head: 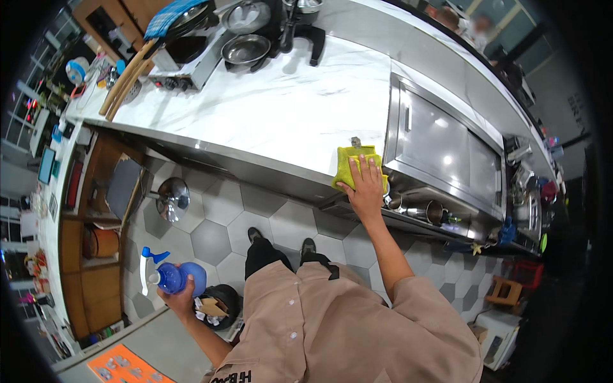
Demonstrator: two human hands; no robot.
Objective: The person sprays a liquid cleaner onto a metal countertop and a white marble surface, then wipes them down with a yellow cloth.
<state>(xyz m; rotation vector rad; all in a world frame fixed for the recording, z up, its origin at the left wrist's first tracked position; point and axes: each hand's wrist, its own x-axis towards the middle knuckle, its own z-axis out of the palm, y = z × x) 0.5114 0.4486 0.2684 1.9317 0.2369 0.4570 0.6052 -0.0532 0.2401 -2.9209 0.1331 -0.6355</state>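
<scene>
My right hand (366,189) presses a folded yellow-green cloth (346,165) against the front edge of a white marble-patterned counter (287,105), fingers stretched over it. A small grey patch (355,142) shows at the cloth's far edge; what it is I cannot tell. Lower left, my left hand (181,298) grips a blue spray bottle (173,278) around its body. The bottle is tilted, its white-and-blue trigger head (146,268) pointing left, away from me.
Right of the cloth is a stainless-steel sliding-lid unit (445,129) with metal vessels on a shelf below. A steel hotplate (179,72), long wooden handles (129,79) and a metal bowl (245,49) occupy the counter's far left. Below my left hand stands a black waste bin (230,306).
</scene>
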